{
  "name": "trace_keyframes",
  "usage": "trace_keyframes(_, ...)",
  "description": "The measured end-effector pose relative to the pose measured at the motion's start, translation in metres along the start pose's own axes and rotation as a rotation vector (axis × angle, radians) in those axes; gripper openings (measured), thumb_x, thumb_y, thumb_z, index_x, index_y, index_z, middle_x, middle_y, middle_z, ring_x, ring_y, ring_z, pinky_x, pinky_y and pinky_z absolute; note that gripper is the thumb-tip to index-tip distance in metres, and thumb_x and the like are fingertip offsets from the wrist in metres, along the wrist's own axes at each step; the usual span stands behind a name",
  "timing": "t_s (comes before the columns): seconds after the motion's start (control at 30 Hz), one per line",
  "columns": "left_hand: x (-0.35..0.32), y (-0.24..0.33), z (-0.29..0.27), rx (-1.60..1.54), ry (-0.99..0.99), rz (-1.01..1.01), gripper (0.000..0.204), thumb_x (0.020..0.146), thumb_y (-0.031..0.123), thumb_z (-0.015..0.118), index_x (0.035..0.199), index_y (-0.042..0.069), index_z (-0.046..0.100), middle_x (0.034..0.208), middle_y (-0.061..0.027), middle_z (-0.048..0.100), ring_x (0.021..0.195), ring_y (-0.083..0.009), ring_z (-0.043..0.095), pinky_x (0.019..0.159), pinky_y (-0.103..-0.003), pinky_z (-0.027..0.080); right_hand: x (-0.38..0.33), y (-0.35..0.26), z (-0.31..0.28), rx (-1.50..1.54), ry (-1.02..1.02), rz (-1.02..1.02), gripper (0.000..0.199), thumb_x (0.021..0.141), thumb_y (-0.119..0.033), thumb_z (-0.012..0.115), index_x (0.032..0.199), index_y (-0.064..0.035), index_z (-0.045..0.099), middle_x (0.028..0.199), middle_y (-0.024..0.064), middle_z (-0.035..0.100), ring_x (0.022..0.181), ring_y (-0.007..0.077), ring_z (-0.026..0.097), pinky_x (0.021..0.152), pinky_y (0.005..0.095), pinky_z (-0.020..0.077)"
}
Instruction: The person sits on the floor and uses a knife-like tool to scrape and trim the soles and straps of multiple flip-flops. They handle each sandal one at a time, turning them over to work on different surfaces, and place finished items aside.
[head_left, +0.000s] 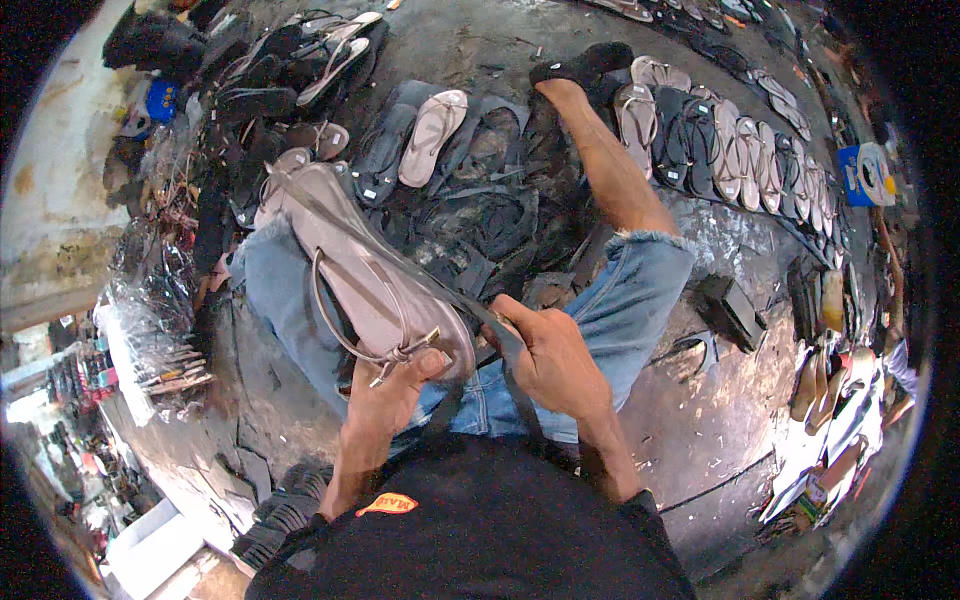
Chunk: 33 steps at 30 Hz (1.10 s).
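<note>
My left hand [392,388] is closed around the heel end of a pinkish-beige thong sandal [375,285], the thumb on top beside its knotted strap. The toe points up and left, over my left knee. Beside the sandal's right edge, my right hand [552,360] is closed on a flat grey blade [507,343], mostly hidden by the fingers. A thin dark strip [455,297] runs along the sole's edge toward this hand, and a dark length hangs below it. Whether the strip is still joined to the sole, I cannot tell.
Dark sheet scraps [490,215] lie between my legs, with a beige sandal [433,138] among them. Rows of sandals [735,150] line the floor at far right. A dark block [732,312] lies right of my knee. Clear plastic bags [150,300] are at left.
</note>
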<state>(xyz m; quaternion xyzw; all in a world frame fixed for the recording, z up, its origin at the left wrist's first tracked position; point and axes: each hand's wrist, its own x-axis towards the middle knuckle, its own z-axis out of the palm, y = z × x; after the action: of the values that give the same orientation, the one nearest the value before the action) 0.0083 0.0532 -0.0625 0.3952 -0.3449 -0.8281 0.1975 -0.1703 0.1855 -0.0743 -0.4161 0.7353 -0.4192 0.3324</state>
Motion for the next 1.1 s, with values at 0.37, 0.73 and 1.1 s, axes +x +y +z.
trace_keyframes(0.37, 0.141, 0.106, 0.029, -0.411, -0.208, 0.35, 0.035, 0.1, 0.024, 0.06, 0.13, 0.007, 0.049, 0.129, -0.0191, 0.061, 0.125, -0.0325, 0.057, 0.11, -0.05, 0.047, -0.082, 0.056, -0.061, 0.458, 0.69, 0.388, 0.049, 0.105, -0.056, 0.038, 0.091, -0.0127, 0.057, 0.065, -0.0029, 0.049, 0.052, 0.0075, 0.045, 0.044, 0.0234, 0.0357)
trace_keyframes(0.73, 0.228, -0.314, 0.134, 1.843, -0.026, 0.767, 0.06, 0.086, 0.024, 0.065, 0.142, 0.009, 0.047, 0.15, -0.0213, 0.04, 0.126, -0.0425, 0.047, 0.097, -0.059, 0.043, -0.155, 0.123, -0.086, 0.727, 1.496, 0.534, 0.048, 0.1, -0.061, 0.049, 0.094, -0.014, 0.051, 0.065, -0.0046, 0.037, 0.053, 0.0067, 0.036, 0.047, 0.0223, 0.0341)
trace_keyframes(1.1, 0.219, -0.12, 0.084, -0.303, -0.506, -0.364, 0.021, 0.079, 0.013, 0.064, 0.098, 0.007, 0.062, 0.093, -0.0045, 0.067, 0.08, -0.0222, 0.064, 0.083, -0.042, 0.055, -0.113, 0.091, -0.087, 0.687, 1.306, 0.373, 0.047, 0.101, -0.06, 0.046, 0.098, -0.0134, 0.052, 0.065, -0.0014, 0.043, 0.053, 0.0102, 0.04, 0.047, 0.0248, 0.0383)
